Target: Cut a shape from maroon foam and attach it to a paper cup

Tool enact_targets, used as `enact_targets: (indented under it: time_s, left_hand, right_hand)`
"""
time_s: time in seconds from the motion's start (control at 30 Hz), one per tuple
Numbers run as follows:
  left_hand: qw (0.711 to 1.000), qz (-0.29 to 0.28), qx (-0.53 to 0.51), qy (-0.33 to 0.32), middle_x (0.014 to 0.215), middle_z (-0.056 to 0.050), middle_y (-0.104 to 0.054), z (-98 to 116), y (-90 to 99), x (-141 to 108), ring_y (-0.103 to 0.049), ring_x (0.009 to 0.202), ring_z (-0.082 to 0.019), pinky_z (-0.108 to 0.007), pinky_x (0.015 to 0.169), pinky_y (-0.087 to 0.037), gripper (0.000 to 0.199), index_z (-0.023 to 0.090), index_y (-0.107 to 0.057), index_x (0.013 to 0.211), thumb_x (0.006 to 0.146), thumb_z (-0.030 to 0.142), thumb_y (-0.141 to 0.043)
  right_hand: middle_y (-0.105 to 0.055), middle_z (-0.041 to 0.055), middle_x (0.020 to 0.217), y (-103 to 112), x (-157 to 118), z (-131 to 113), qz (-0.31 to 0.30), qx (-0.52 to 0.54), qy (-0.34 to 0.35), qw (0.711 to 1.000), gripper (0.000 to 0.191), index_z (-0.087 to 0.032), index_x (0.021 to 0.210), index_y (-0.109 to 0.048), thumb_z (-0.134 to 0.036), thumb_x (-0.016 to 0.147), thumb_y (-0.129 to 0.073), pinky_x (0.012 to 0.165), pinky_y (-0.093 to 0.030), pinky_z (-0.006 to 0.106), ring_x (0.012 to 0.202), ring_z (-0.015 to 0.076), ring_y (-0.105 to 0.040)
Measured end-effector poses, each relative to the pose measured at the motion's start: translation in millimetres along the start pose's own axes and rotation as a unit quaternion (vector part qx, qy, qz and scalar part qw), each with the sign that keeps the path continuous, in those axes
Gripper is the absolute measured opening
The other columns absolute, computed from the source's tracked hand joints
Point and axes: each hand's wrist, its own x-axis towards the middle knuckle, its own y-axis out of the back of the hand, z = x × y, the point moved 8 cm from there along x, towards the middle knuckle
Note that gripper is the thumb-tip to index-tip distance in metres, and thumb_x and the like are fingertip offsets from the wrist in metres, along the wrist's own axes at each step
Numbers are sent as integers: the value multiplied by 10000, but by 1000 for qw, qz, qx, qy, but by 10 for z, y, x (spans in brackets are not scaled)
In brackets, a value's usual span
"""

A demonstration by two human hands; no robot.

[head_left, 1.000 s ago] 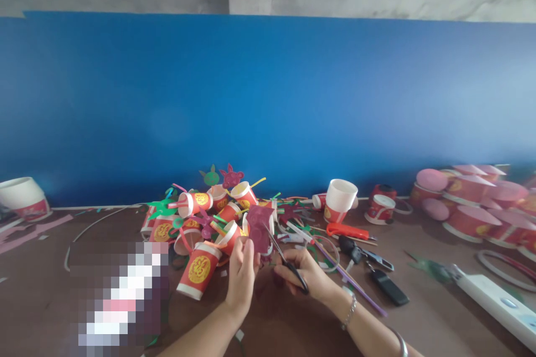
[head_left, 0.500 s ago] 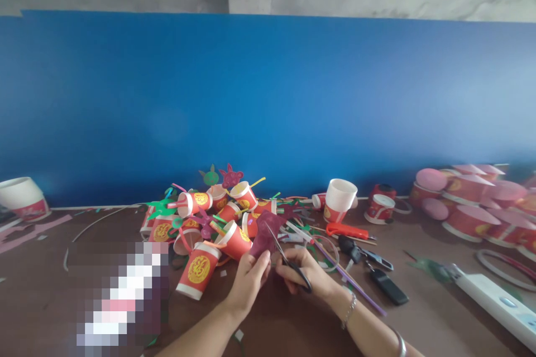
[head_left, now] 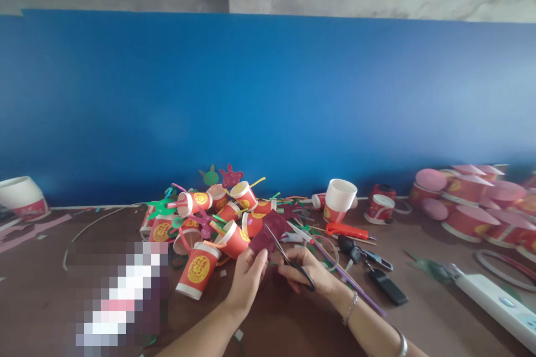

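A piece of dark maroon paper or foam sheet [head_left: 274, 227] is pinched in my left hand [head_left: 250, 276], thumb on top. My right hand [head_left: 305, 273] grips black-handled scissors [head_left: 302, 273]. Their blades lie over the sheet's right part, pointing up and left. Just left of the sheet lies a heap of red paper cups [head_left: 233, 241] with yellow emblems. Green and maroon cut-out shapes and coloured strips stick out of the heap, among them a green cut-out [head_left: 161, 207] and a maroon animal head [head_left: 231, 176].
Right of my hands lie a purple straw [head_left: 366, 297], an orange-red utility knife [head_left: 347, 230], keys with a black fob [head_left: 388, 286] and a white power strip [head_left: 498, 304]. A white cup [head_left: 341, 195] stands behind. Pink-topped red cups [head_left: 471, 222] are piled far right; a blue panel [head_left: 268, 100] rises behind.
The maroon sheet has turned and tilted to the right in my left hand. My right hand and the scissors have shifted slightly right.
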Motion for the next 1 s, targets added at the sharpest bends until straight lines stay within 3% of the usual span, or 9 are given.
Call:
enact_targets:
  time_s: [0.3,0.57,0.8,1.0]
  left_hand:
    - [999,24,-5,-28,524,86,-280,33,42,5,-242,486,-66,-181,444,-213,415,197,-345,610,778,503,-569]
    - [995,91,-12,-36,549,77,-332,92,144,-6,-322,508,-71,-175,483,-299,399,199,-354,633,820,509,-521]
    - [999,-24,-22,-19,553,73,-390,53,-59,29,-325,476,-60,-183,456,-267,348,169,-484,722,741,480,-640]
    - [999,33,-36,5,506,78,-353,11,16,20,-289,460,-50,-169,434,-224,443,176,-393,587,724,526,-628]
  right_hand:
    - [-463,-64,395,-20,1,13,-11,1,3,1000,359,-154,647,-521,-475,730,-659,363,-232,169,330,47,-357]
    - [-478,-59,389,-39,-1,-35,-7,-27,5,1000,380,-154,632,-518,-501,753,-616,367,-260,172,329,51,-369]
    - [-479,-63,400,-42,23,19,22,25,7,999,335,-147,677,-531,-450,720,-669,352,-227,163,325,52,-377]
    - [-501,-51,425,-112,8,-34,-11,17,19,1000,311,-142,660,-534,-416,735,-661,375,-254,166,343,48,-388]
